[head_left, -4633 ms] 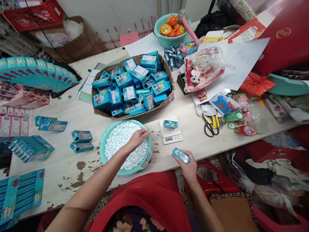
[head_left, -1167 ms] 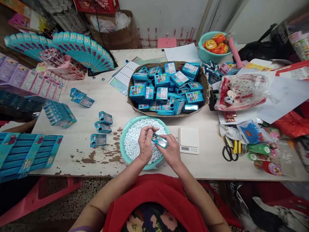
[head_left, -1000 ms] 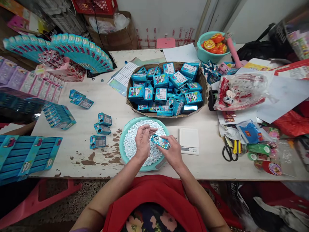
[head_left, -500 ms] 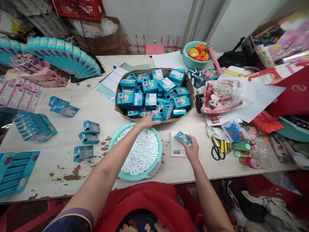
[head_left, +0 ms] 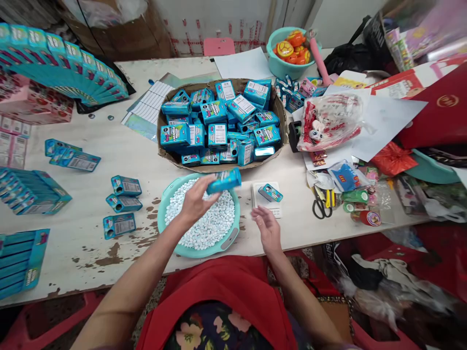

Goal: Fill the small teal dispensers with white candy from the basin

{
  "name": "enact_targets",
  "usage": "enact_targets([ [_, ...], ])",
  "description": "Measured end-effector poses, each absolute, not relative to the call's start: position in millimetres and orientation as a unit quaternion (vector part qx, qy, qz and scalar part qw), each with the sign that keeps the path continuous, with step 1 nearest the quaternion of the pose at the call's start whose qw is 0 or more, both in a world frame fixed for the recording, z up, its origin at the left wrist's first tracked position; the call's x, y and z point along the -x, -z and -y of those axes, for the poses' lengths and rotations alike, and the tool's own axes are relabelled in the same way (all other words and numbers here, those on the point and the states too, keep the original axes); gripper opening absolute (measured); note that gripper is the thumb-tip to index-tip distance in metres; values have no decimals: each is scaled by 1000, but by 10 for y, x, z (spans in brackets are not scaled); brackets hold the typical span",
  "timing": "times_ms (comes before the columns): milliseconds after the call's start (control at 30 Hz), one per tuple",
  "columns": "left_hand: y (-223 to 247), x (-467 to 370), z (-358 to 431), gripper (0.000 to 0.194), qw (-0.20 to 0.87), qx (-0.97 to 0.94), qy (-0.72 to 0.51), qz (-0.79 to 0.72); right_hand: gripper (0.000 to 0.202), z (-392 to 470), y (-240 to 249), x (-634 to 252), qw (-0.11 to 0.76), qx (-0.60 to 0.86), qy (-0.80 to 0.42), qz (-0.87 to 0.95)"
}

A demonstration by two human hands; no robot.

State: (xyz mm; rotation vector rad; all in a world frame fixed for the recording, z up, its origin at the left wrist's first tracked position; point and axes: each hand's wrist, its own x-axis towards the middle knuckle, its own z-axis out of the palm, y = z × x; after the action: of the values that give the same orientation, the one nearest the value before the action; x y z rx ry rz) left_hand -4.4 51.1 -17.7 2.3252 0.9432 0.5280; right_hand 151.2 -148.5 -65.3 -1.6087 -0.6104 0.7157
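Above the bowl, my left hand [head_left: 198, 201] grips a small blue candy box [head_left: 226, 180]. Beneath it is a mint-green bowl [head_left: 162, 204] full of small white candies [head_left: 204, 223]. My right hand [head_left: 268, 228] is empty, its fingers apart, just in front of a white kitchen scale [head_left: 276, 210]. Another blue candy box [head_left: 270, 192] lies on the scale, a round hole showing at one end. Behind the bowl, a cardboard box [head_left: 222, 170] holds a heap of similar blue boxes [head_left: 217, 136].
Several blue boxes [head_left: 119, 225] lie on the table at the left, with stacked and fanned rows beyond. Scissors [head_left: 321, 209], plastic-wrapped items [head_left: 328, 126] and papers crowd the right. A bowl of orange toys [head_left: 270, 48] stands at the back.
My left hand has come back from the cardboard box with a blue candy box. My right hand has let go of its box on the scale and drawn back. The view has shifted.
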Motion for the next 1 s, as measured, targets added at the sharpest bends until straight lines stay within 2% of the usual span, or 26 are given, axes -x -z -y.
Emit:
enact_targets([
  [100, 120, 438, -63, 38, 405, -866, -126, -265, 54, 1453, 562, -1290, 624, 623, -378, 282],
  [133, 113, 530, 72, 36, 438, -858, -97, -250, 60, 1444, 522, -1252, 604, 617, -395, 315],
  [200, 112, 641, 284, 35, 491, -830, -63, -259, 66, 1431, 438, -1203, 507, 604, -465, 403],
  [267, 141, 669, 382, 41, 539, -784, -68, -300, 57, 1423, 376, -1169, 397, 597, -525, 459],
  [333, 228, 639, 338, 45, 548, -748, -110, -357, 42, 1423, 362, -1139, 355, 608, -543, 458],
  [433, 509, 551, 62, 43, 407, -780, -177, -442, 38, 1455, 426, -1120, 407, 613, -562, 376],
  [500, 758, 491, -141, 44, 278, -823, -157, -470, 40, 1493, 487, -1131, 451, 601, -576, 322],
  [567, 985, 438, -260, 52, 201, -846, -101, -483, 42, 1529, 532, -1152, 479, 597, -576, 286],
  [733, 1215, 377, -172, 54, 144, -852, -23, -503, 46, 1520, 553, -1181, 511, 612, -561, 222],
  [1000, 1053, 564, -177, 23, 130, -844, -56, -517, 45, 1523, 561, -1247, 512, 658, -511, 208],
])
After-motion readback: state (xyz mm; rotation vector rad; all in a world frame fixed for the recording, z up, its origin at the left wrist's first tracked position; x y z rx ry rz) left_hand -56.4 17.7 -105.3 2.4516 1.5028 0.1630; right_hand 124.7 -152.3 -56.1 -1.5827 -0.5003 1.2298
